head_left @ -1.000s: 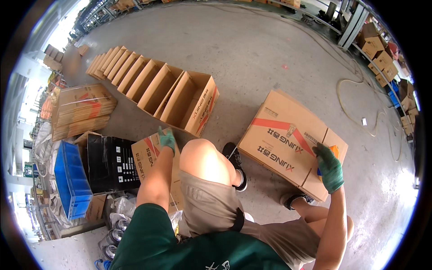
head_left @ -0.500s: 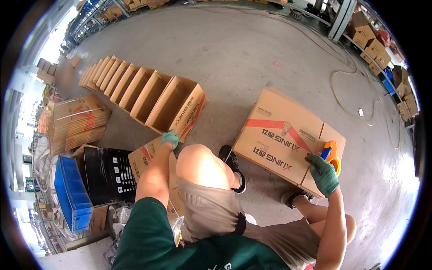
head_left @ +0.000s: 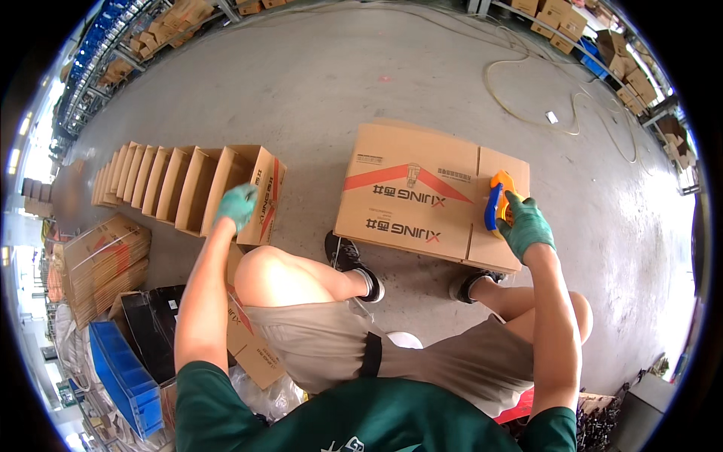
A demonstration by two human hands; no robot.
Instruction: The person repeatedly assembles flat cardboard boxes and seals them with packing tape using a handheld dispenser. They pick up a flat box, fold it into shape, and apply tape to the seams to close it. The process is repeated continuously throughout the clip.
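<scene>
My right hand [head_left: 527, 229], in a green glove, is closed round an orange and blue tape dispenser [head_left: 493, 206] over the right end of a flat cardboard carton [head_left: 407, 192]. A red stripe crosses that carton, which lies in front of my feet. My left hand [head_left: 238, 206], gloved the same way, is over the opening of the nearest carton [head_left: 268, 197] in a row of open cartons [head_left: 162, 181]. Its fingers look bent near the carton's edge; whether they grip it, I cannot tell.
At the left lies a strapped stack of flattened cartons [head_left: 107, 260]. Nearer me are a black box [head_left: 154, 316], a blue bin [head_left: 124, 377] and a loose carton piece [head_left: 252, 354]. A pale hose [head_left: 493, 79] snakes over the floor at the far right, and shelves hold boxes [head_left: 561, 22].
My left hand has risen from the lower corner of the nearest carton to its opening. The right hand still grips the tape dispenser. The view has turned rightward.
</scene>
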